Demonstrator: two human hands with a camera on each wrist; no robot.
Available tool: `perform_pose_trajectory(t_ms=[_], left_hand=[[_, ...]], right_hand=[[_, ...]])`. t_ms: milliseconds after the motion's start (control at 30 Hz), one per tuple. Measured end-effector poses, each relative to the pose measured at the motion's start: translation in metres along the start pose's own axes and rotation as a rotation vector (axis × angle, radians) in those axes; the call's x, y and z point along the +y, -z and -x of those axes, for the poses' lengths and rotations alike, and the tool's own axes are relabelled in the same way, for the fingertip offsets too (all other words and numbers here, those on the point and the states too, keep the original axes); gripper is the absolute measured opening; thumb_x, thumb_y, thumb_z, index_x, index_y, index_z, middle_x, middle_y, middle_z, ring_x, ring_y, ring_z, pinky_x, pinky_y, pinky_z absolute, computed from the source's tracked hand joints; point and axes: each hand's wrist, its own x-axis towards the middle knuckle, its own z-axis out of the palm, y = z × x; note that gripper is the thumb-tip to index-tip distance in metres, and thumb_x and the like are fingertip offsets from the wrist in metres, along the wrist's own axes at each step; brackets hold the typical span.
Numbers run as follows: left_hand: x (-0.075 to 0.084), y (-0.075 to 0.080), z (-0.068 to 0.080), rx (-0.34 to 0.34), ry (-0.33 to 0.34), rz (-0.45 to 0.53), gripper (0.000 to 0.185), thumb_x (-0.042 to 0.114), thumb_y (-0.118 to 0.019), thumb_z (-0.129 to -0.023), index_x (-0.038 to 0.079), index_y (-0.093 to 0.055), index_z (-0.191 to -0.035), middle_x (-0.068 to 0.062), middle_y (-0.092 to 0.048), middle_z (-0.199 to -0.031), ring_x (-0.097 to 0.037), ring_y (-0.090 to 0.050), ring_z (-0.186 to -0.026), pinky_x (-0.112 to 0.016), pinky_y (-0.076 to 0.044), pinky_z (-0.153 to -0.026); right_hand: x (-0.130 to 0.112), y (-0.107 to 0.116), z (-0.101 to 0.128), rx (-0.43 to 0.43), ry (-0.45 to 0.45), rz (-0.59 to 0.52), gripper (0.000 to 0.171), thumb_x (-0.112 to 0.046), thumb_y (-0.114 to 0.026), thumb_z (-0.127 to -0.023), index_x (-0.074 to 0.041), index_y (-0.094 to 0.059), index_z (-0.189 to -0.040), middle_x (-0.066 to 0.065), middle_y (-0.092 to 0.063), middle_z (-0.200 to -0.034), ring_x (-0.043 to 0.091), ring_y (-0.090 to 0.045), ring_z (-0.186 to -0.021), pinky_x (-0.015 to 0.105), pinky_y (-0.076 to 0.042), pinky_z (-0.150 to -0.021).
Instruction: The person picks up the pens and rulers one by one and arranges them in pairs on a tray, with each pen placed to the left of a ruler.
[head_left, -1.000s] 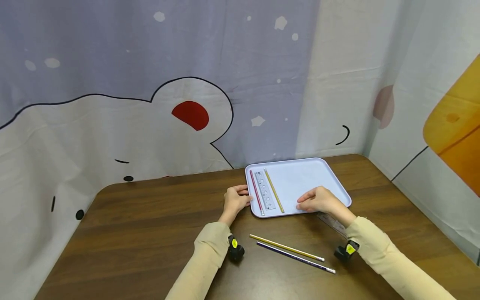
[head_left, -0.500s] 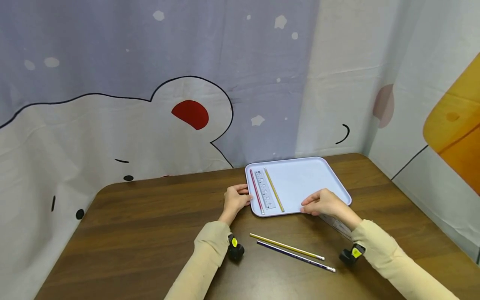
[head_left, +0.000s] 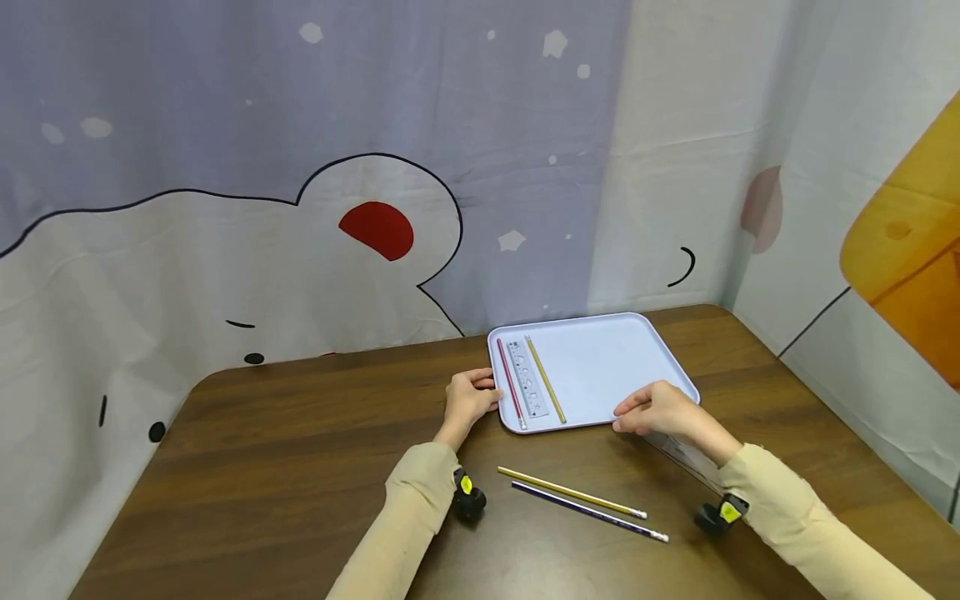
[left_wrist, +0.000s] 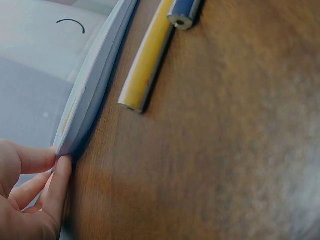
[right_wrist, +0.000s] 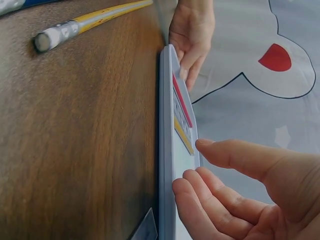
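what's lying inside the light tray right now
In the tray, along its left side: a red pencil, a clear ruler, a yellow pencil. The right hand covers its near-right corner.

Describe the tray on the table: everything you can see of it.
The tray is a pale lilac rectangle with rounded corners and a low raised rim, plastic by its look. It lies flat on the brown wooden table, toward the far right. Along its left side lie a red pencil, a clear ruler and a yellow pencil, side by side. The left hand holds its left edge; the right hand is at its near right edge, fingers by the rim.
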Motion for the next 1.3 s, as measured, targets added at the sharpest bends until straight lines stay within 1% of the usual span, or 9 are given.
perform_pose_trajectory(t_ms=[233,400,633,900,1033,1067,1167,1267,1300], left_hand=[[0.0,0.0,0.001,-0.002,-0.009,-0.004,0.042,-0.01,-0.071,-0.075,-0.005,-0.065,-0.117,-0.022,-0.07,-0.101,-0.014,-0.065,-0.068,-0.028,-0.062,-0.062],[-0.001,-0.001,0.0,-0.002,-0.01,-0.003,0.042,-0.009,-0.072,-0.075,-0.005,-0.065,-0.117,-0.022,-0.07,-0.101,-0.014,-0.065,-0.068,-0.028,-0.062,-0.062],[-0.001,0.0,0.0,0.001,0.003,-0.013,0.042,-0.009,-0.072,-0.076,-0.004,-0.065,-0.117,-0.021,-0.07,-0.102,-0.015,-0.066,-0.069,-0.028,-0.062,-0.062],[-0.001,0.001,0.0,-0.005,-0.004,-0.003,0.042,-0.009,-0.072,-0.076,-0.005,-0.065,-0.117,-0.023,-0.07,-0.101,-0.014,-0.066,-0.069,-0.028,-0.062,-0.062],[-0.001,0.002,0.0,-0.003,-0.015,0.01,0.041,-0.01,-0.072,-0.074,-0.005,-0.066,-0.115,-0.02,-0.071,-0.097,-0.017,-0.069,-0.069,-0.029,-0.062,-0.062],[-0.001,0.002,0.001,-0.001,-0.027,0.009,0.041,-0.01,-0.072,-0.074,-0.006,-0.066,-0.114,-0.019,-0.071,-0.094,-0.017,-0.069,-0.067,-0.028,-0.062,-0.06],[0.0,0.002,0.002,-0.001,-0.029,0.008,0.04,-0.01,-0.073,-0.074,-0.006,-0.066,-0.113,-0.017,-0.071,-0.092,-0.017,-0.069,-0.067,-0.028,-0.062,-0.059],[0.001,0.002,0.002,0.0,-0.014,0.005,0.041,-0.01,-0.072,-0.074,-0.006,-0.066,-0.114,-0.018,-0.071,-0.095,-0.018,-0.069,-0.069,-0.028,-0.062,-0.061],[0.0,0.001,0.001,0.0,0.0,0.008,0.041,-0.009,-0.072,-0.075,-0.004,-0.066,-0.116,-0.019,-0.071,-0.098,-0.018,-0.069,-0.071,-0.029,-0.062,-0.063]], right_hand=[[0.006,0.003,0.003,-0.018,0.0,0.006,0.031,-0.017,-0.077,-0.077,0.005,-0.072,-0.099,0.004,-0.074,-0.081,0.007,-0.062,-0.07,0.025,-0.059,-0.064],[0.012,0.008,0.006,-0.067,0.003,-0.031,0.036,-0.016,-0.075,-0.079,0.009,-0.069,-0.103,0.005,-0.074,-0.084,0.006,-0.062,-0.073,0.029,-0.06,-0.068],[0.022,0.017,0.007,-0.122,-0.023,-0.046,0.038,-0.016,-0.075,-0.08,0.011,-0.067,-0.106,0.003,-0.074,-0.086,0.005,-0.062,-0.075,0.027,-0.06,-0.072],[0.027,0.029,0.011,-0.184,-0.029,-0.05,0.04,-0.021,-0.072,-0.083,0.007,-0.066,-0.11,0.003,-0.074,-0.091,0.009,-0.063,-0.081,0.032,-0.059,-0.076],[0.031,0.035,0.012,-0.211,-0.024,-0.054,0.04,-0.021,-0.072,-0.083,0.007,-0.066,-0.11,0.003,-0.074,-0.092,0.009,-0.065,-0.084,0.033,-0.06,-0.079],[0.033,0.036,0.012,-0.215,-0.022,-0.056,0.04,-0.021,-0.072,-0.083,0.008,-0.066,-0.11,0.003,-0.073,-0.092,0.009,-0.065,-0.084,0.033,-0.06,-0.079],[0.036,0.039,0.013,-0.228,-0.025,-0.06,0.041,-0.021,-0.072,-0.083,0.009,-0.065,-0.111,0.003,-0.073,-0.092,0.008,-0.064,-0.084,0.032,-0.06,-0.079],[0.04,0.042,0.014,-0.24,-0.033,-0.067,0.041,-0.02,-0.072,-0.083,0.01,-0.065,-0.111,0.001,-0.073,-0.091,0.006,-0.064,-0.083,0.03,-0.06,-0.079],[0.041,0.043,0.015,-0.245,-0.035,-0.069,0.041,-0.019,-0.072,-0.083,0.011,-0.064,-0.11,0.001,-0.073,-0.091,0.006,-0.064,-0.083,0.03,-0.06,-0.079]])
